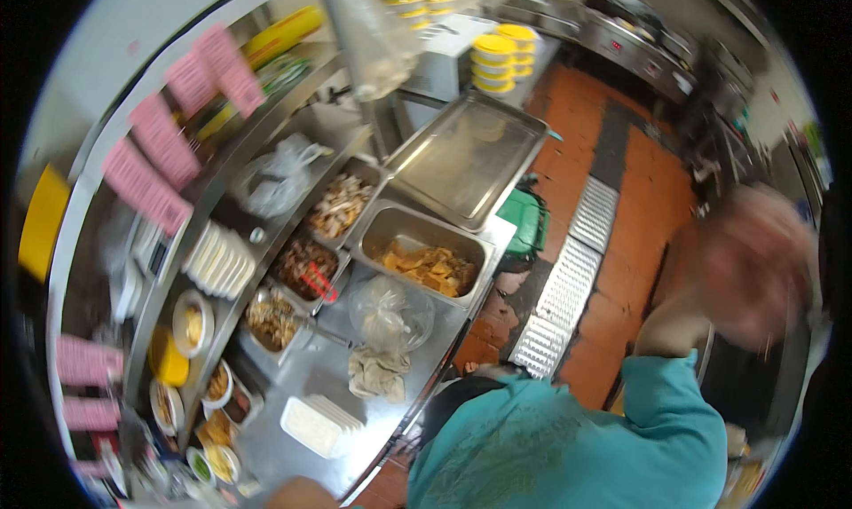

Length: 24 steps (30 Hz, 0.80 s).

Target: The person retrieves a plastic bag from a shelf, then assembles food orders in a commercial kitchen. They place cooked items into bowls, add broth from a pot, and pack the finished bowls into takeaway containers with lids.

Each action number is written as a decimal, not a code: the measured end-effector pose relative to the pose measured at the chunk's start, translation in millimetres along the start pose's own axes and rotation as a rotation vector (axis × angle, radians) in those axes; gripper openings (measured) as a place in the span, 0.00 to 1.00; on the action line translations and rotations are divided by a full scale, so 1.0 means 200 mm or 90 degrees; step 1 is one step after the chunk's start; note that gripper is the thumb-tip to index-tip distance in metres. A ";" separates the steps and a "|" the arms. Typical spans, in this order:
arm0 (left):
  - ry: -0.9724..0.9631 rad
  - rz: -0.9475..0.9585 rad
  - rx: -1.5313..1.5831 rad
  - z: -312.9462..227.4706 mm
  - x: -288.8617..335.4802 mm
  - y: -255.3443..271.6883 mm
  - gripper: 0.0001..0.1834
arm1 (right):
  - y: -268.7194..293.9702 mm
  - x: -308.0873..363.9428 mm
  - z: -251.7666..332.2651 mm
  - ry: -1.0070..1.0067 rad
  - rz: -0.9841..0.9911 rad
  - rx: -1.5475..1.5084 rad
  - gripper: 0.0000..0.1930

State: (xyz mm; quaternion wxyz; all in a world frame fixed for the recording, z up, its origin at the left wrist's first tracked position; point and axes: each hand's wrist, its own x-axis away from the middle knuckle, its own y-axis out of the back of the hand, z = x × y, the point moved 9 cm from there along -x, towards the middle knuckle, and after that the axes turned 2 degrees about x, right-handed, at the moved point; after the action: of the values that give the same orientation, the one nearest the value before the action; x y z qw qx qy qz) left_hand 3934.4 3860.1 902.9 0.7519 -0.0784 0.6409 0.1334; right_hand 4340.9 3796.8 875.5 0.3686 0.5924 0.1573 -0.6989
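Note:
My right hand (754, 265) is raised at the far right, smeared by motion. Its fingers cannot be made out, nor whether they hold anything. At the bottom edge only a rounded bit of my left arm or hand (302, 494) shows, with the fingers out of sight. Nearest to it on the steel counter (284, 380) lies a small stack of white foam trays (319, 426). Beyond the trays are a crumpled beige cloth (379, 372) and a clear plastic bag (386, 307).
Steel pans of food line the counter, one with orange-brown pieces (426, 265). Red tongs (318, 281) lie in a dark-meat pan. A steel tray (470, 158) rests behind. Pink slips (146, 185) hang from the shelf. A green bin (530, 220) stands on the tiled floor.

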 end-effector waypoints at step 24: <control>1.406 -0.204 0.067 3.05 3.28 -1.10 0.25 | 1.87 4.12 -2.04 -1.359 0.265 0.133 0.16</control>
State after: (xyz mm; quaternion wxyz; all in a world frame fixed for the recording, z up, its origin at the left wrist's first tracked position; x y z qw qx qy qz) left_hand 4669.1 3892.3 346.2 -0.2190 -0.2038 0.9446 -0.1350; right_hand 4871.2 3539.6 77.2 0.3742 -0.2755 -0.4067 -0.7866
